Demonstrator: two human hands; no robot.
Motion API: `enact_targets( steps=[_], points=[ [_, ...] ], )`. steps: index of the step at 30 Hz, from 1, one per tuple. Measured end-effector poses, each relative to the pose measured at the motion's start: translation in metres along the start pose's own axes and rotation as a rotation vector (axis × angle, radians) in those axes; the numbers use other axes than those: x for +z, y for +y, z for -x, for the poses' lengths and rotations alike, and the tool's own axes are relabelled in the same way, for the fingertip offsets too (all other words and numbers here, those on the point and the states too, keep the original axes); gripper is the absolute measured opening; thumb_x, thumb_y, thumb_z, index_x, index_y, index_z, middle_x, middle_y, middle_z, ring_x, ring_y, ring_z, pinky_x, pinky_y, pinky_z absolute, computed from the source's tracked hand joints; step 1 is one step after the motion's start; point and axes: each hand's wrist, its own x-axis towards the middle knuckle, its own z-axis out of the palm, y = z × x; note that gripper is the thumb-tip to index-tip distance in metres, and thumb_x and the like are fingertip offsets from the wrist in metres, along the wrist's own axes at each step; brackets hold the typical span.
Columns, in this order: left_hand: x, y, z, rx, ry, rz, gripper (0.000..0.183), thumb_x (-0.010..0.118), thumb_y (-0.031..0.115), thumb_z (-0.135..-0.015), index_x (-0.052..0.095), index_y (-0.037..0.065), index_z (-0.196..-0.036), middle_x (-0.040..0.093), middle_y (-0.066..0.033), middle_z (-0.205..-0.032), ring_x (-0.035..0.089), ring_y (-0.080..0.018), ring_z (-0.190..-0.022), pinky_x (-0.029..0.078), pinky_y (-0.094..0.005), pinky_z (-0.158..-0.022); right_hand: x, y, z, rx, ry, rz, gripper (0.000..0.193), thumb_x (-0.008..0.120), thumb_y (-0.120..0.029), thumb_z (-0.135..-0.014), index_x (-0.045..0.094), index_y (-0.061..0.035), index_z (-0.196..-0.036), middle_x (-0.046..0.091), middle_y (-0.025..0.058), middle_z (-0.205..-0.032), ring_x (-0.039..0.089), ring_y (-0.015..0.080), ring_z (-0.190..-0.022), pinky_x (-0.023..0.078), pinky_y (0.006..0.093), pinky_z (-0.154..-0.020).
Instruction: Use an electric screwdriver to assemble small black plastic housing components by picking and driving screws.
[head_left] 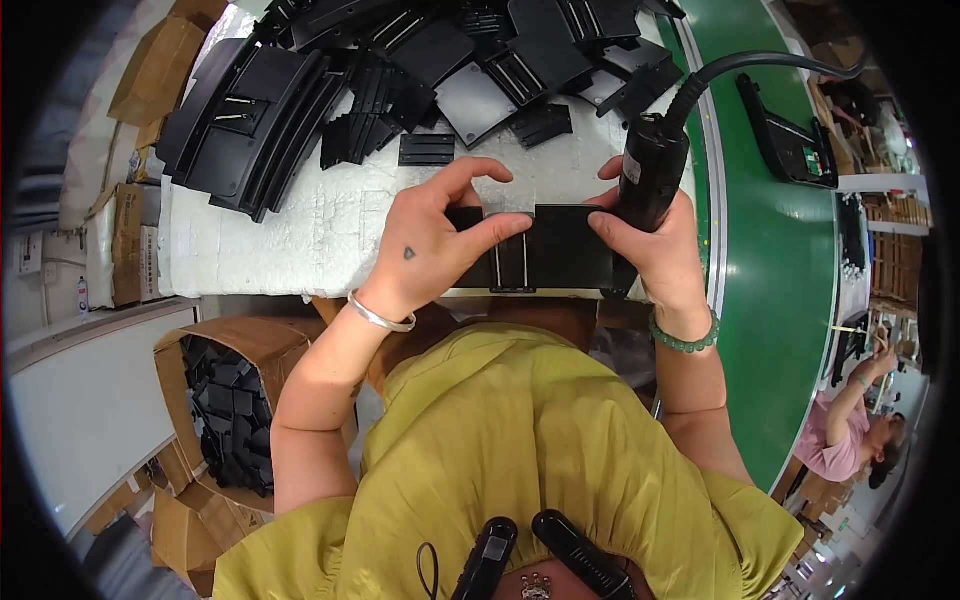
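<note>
The left hand (425, 240) is partly open, its forefinger curved and raised clear, while its thumb reaches onto a flat black panel (572, 245) beside two thin metal rods (512, 260) set in it; its other fingers are tucked out of sight, so I cannot tell whether they close on the panel. The right hand (668, 245) is curled around a black power tool (655, 165) standing nearly upright, and its thumb also touches the panel's upper right. The panel is between the two hands, at the near edge of the white-covered desk (300, 245). A dark cable (735, 64) runs from the top of the tool toward the right. Farther back, a stack of black panels (240, 135) lies on the left of the desk, a loose heap of black parts (510, 65) spreads beside it, and a small slotted piece (427, 150) lies nearer. An open cardboard box (268, 345) at lower left holds more black pieces. To the right, a black tray (785, 140) lies on a green surface (750, 310), beyond which sits a person in pink (835, 445).
</note>
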Motion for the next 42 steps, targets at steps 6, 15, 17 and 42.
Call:
enact_targets(
  steps=[6,15,17,42],
  points=[
    [0.007,-0.009,-0.014,-0.037,0.008,-0.115,0.031,0.073,0.032,-0.071,0.057,0.007,-0.082,0.051,-0.0065,-0.058,0.051,-0.0226,-0.054,0.041,-0.0313,-0.053,-0.007,0.007,-0.002,0.036,0.025,0.094,0.038,0.064,0.004,-0.068,0.054,0.0022,-0.104,0.06,0.0046,-0.098,0.059,0.0109,-0.085,0.046,0.0256,-0.077],
    [-0.033,-0.034,-0.052,0.262,0.376,-0.772,0.038,0.076,0.026,-0.064,0.064,0.005,-0.093,0.056,-0.0087,-0.086,0.051,-0.0263,-0.086,0.046,-0.0347,-0.069,-0.026,0.0,0.015,-0.141,0.075,-0.127,0.045,0.056,0.01,-0.067,0.049,0.0009,-0.11,0.048,0.0197,-0.124,0.058,0.0166,-0.091,0.046,0.0304,-0.083],
    [-0.038,-0.046,-0.065,0.224,0.404,-0.834,0.041,0.078,0.022,-0.061,0.064,0.006,-0.096,0.059,-0.0067,-0.087,0.05,-0.0272,-0.087,0.045,-0.0336,-0.074,-0.024,-0.003,0.013,-0.143,0.07,-0.143,0.045,0.056,0.01,-0.067,0.049,0.0012,-0.11,0.048,0.0197,-0.124,0.058,0.0169,-0.091,0.046,0.0302,-0.082],
    [-0.018,0.003,-0.036,0.283,-0.482,-0.229,0.022,0.065,0.009,-0.079,0.063,0.005,-0.1,0.054,-0.0073,-0.077,0.05,-0.0191,-0.067,0.042,-0.0292,-0.059,-0.038,-0.007,0.026,-0.25,0.128,-0.258,0.045,0.055,0.006,-0.068,0.045,0.0048,-0.112,0.058,0.0228,-0.104,0.057,0.0151,-0.068,0.047,0.0271,-0.065]
  ],
)
